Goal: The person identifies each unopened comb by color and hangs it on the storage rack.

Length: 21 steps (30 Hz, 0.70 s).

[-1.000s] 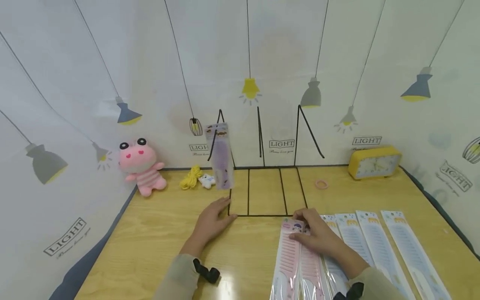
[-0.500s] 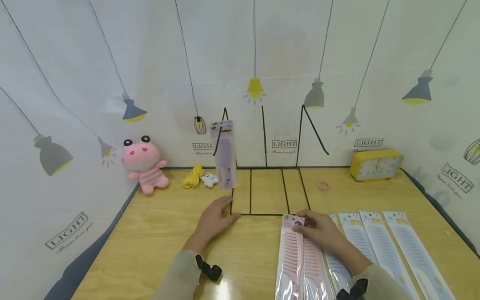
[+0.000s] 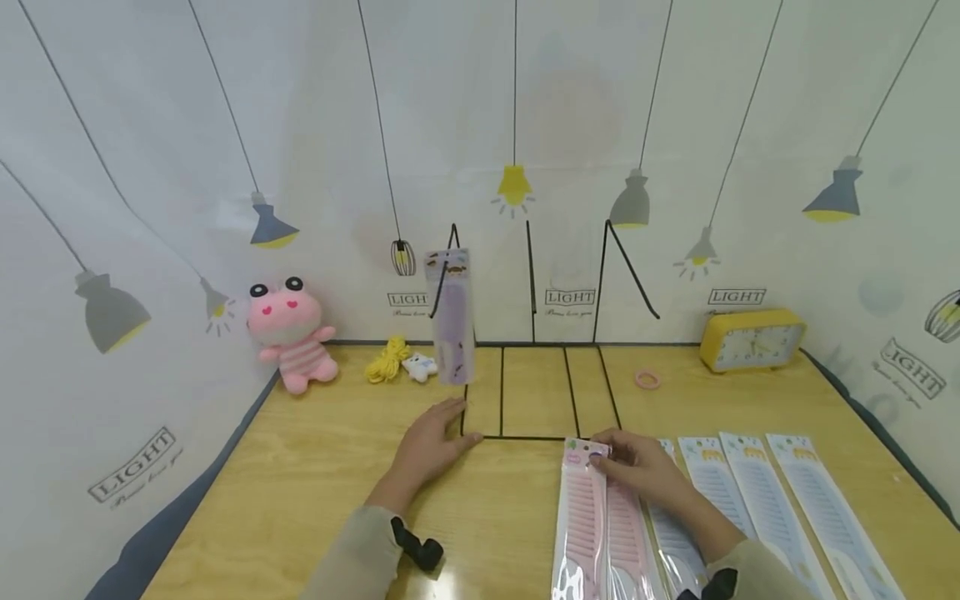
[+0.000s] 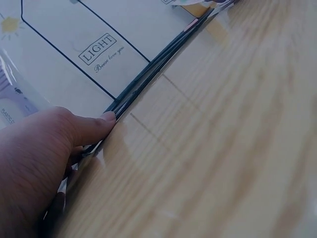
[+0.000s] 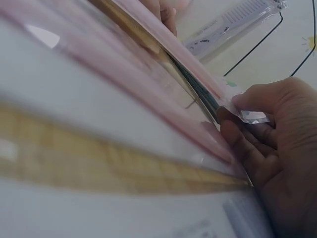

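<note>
My left hand (image 3: 431, 440) lies flat on the wooden table (image 3: 315, 492), its fingers pressing the front left corner of a black wire rack (image 3: 534, 435). In the left wrist view a fingertip (image 4: 106, 118) touches the rack's base wire (image 4: 148, 74). A purple comb package (image 3: 452, 317) hangs from the rack's left hook. My right hand (image 3: 637, 468) pinches the top header of a pink comb package (image 3: 587, 508), which lies beside a second pink one. The right wrist view shows that hand's fingers (image 5: 247, 144) curled round the package's clear top edge (image 5: 250, 117).
Several blue-white comb packages (image 3: 750, 500) lie in a row at the right. At the back stand a pink plush toy (image 3: 288, 333), a yellow cord (image 3: 386, 360), a small white toy (image 3: 418, 365), a pink hair ring (image 3: 647, 380) and a yellow alarm clock (image 3: 752, 340). Patterned backdrop walls surround the table.
My right hand has slid from lying on the pink packages up to the header of one and now pinches it. The left hand has stayed at the rack's corner.
</note>
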Each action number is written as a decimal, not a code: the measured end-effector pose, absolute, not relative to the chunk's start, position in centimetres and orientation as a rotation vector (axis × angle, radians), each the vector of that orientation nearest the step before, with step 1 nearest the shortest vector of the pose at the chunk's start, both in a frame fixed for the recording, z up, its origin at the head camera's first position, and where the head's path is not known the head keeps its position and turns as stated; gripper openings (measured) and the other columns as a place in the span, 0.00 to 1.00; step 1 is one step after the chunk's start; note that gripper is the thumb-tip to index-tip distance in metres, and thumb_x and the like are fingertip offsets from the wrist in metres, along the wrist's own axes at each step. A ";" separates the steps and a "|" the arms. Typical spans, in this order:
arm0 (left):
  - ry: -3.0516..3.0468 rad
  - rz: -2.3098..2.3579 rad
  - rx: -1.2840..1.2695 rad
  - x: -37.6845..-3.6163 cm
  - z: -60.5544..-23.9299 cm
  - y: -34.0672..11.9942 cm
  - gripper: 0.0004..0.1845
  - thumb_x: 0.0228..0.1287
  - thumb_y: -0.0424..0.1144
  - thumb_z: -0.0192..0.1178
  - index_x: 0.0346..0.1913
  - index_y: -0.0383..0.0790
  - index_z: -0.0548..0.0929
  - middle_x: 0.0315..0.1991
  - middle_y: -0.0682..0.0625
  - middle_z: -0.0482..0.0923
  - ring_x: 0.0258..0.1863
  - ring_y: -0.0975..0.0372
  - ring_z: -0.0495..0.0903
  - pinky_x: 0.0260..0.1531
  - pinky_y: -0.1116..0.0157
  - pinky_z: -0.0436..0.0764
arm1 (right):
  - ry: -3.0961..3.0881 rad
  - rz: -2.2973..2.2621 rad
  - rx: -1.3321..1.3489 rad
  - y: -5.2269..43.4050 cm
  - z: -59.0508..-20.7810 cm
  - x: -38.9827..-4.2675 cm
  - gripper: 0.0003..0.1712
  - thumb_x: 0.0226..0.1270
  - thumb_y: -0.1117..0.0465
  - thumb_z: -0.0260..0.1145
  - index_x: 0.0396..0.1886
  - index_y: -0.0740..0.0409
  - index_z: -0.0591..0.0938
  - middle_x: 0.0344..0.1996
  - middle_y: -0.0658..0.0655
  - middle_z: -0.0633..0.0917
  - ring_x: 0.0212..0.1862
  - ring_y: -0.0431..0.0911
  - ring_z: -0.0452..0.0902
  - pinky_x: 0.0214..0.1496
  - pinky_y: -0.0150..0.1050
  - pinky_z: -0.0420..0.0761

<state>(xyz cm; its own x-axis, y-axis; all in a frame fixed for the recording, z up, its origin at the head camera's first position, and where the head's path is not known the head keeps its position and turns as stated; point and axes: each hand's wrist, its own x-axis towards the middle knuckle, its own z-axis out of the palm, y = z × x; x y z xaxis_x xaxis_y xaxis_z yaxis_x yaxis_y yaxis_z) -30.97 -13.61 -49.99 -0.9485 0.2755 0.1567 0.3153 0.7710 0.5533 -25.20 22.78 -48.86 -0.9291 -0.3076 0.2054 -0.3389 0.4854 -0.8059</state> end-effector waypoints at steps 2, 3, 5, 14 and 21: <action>-2.889 -0.938 -0.484 -30.8 -50.0 -13.6 0.39 0.66 0.64 0.61 0.74 0.47 0.70 0.75 0.49 0.65 0.74 0.51 0.62 0.73 0.47 0.61 | -2.681 1.502 0.561 22.8 -49.0 -25.1 0.16 0.67 0.53 0.71 0.51 0.54 0.86 0.37 0.47 0.86 0.37 0.40 0.78 0.40 0.33 0.80; -2.881 -0.952 -0.488 -30.7 -50.0 -13.6 0.39 0.66 0.64 0.61 0.74 0.47 0.71 0.74 0.48 0.65 0.74 0.50 0.63 0.73 0.46 0.61 | -2.687 1.522 0.537 22.8 -49.0 -25.0 0.17 0.67 0.52 0.72 0.51 0.53 0.86 0.37 0.47 0.86 0.37 0.41 0.79 0.40 0.33 0.80; -2.873 -0.968 -0.486 -30.7 -50.0 -13.6 0.39 0.66 0.63 0.62 0.74 0.46 0.71 0.74 0.48 0.66 0.74 0.50 0.63 0.72 0.46 0.61 | -2.687 1.560 0.487 22.7 -49.0 -25.0 0.18 0.66 0.50 0.72 0.52 0.52 0.86 0.39 0.47 0.87 0.39 0.41 0.82 0.43 0.32 0.81; -2.875 -1.002 -0.459 -31.1 -50.1 -13.6 0.39 0.63 0.64 0.64 0.73 0.50 0.72 0.73 0.50 0.67 0.73 0.51 0.64 0.72 0.47 0.62 | -2.594 1.923 0.174 22.6 -48.4 -25.2 0.24 0.60 0.50 0.76 0.52 0.56 0.84 0.42 0.56 0.88 0.42 0.48 0.85 0.43 0.35 0.85; -2.877 -0.979 -0.470 -31.1 -50.0 -13.8 0.39 0.64 0.65 0.62 0.73 0.49 0.72 0.74 0.51 0.66 0.73 0.52 0.63 0.73 0.47 0.61 | -2.160 2.486 0.048 22.4 -48.1 -25.3 0.09 0.65 0.62 0.72 0.43 0.60 0.85 0.39 0.54 0.89 0.40 0.43 0.85 0.42 0.36 0.87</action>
